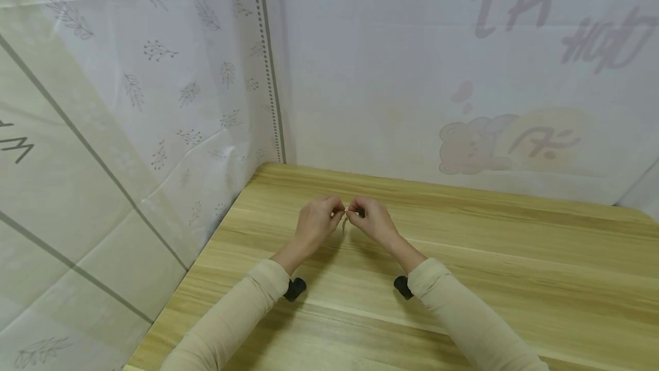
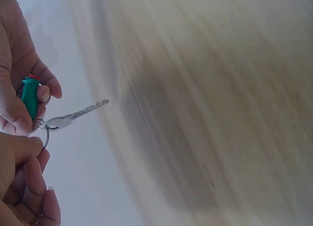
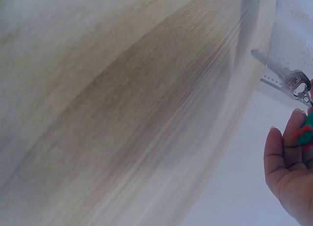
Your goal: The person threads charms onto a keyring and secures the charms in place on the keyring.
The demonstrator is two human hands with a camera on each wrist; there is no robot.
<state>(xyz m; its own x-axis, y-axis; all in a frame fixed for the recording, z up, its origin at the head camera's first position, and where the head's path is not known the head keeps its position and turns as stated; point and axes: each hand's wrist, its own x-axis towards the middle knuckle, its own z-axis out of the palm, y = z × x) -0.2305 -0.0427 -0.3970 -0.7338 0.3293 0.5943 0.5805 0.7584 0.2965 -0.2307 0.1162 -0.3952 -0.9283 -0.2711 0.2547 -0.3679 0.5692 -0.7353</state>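
Observation:
My left hand (image 1: 316,221) and right hand (image 1: 376,222) are raised close together above the wooden table, fingertips nearly meeting. In the left wrist view a silver key (image 2: 62,121) hangs from a thin metal key ring (image 2: 47,139), its blade pointing away from the hands. The left hand's thumb and fingers pinch the ring. A green key charm with a red end (image 2: 30,96) is held between the right hand's thumb and fingers. The right wrist view shows the key's head (image 3: 296,81) on its small clasp, with the charm (image 3: 305,132) cut by the frame edge.
Below the hands lies a wood-grain table (image 1: 463,279) with rounded far corners. White printed cloth (image 1: 360,74) hangs behind it, and another patterned cloth (image 1: 170,85) stands along the left edge. Black wrist devices (image 1: 296,290) show at both sleeves.

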